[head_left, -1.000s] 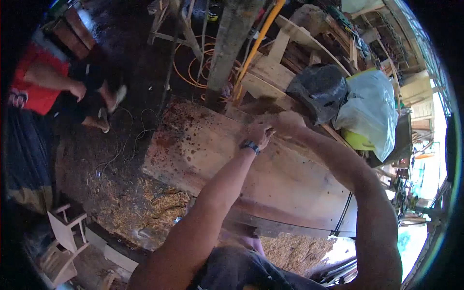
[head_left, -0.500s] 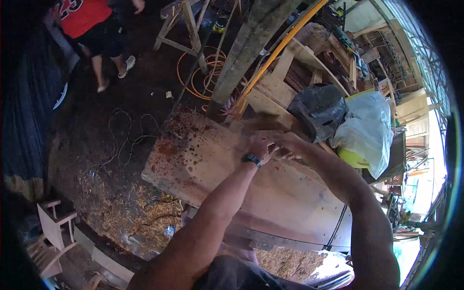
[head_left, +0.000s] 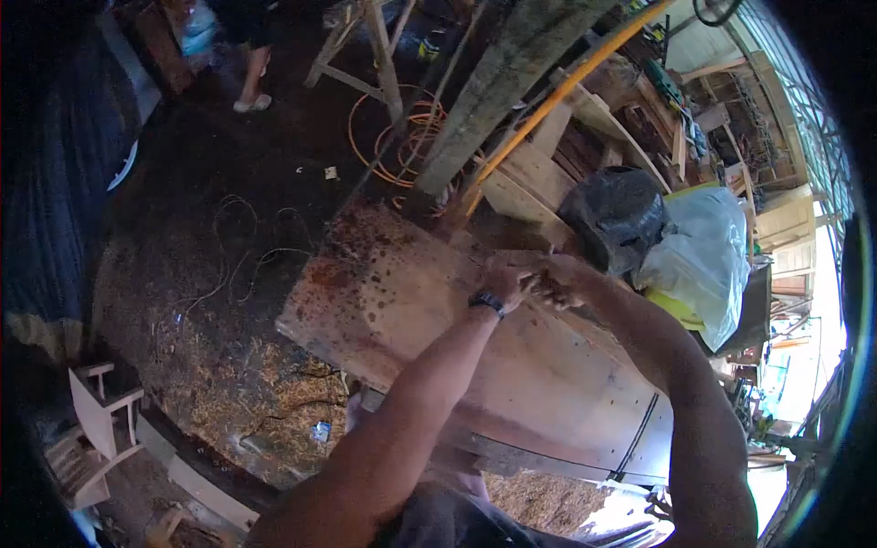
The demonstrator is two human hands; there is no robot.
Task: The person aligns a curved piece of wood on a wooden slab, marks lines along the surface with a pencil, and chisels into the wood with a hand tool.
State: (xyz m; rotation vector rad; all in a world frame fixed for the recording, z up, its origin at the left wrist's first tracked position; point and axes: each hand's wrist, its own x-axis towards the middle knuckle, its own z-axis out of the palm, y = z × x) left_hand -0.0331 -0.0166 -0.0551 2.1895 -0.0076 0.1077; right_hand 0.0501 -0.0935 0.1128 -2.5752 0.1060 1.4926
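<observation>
My left hand (head_left: 504, 275), with a dark watch (head_left: 486, 300) on its wrist, is closed above the far side of the wooden work table (head_left: 512, 365). Beside it, almost touching, my right hand (head_left: 561, 279) has its fingers curled inward. The fingertips of both hands meet at one spot. Whatever small thing may be between them is too blurred to make out. Dark reddish-brown stains and spots cover the table's left end.
A black plastic bag (head_left: 614, 217) and a whitish plastic bag (head_left: 702, 260) sit beyond the table at right. A post (head_left: 493, 91) and a yellow-orange pole (head_left: 557, 91) rise at the far edge. An orange hose (head_left: 365, 137) lies coiled on the floor. Another person's leg (head_left: 254, 78) shows upper left.
The view has shifted slightly, so the table and bags sit a little farther right and lower. My hands stay together. The other person has moved toward the top edge of the view.
</observation>
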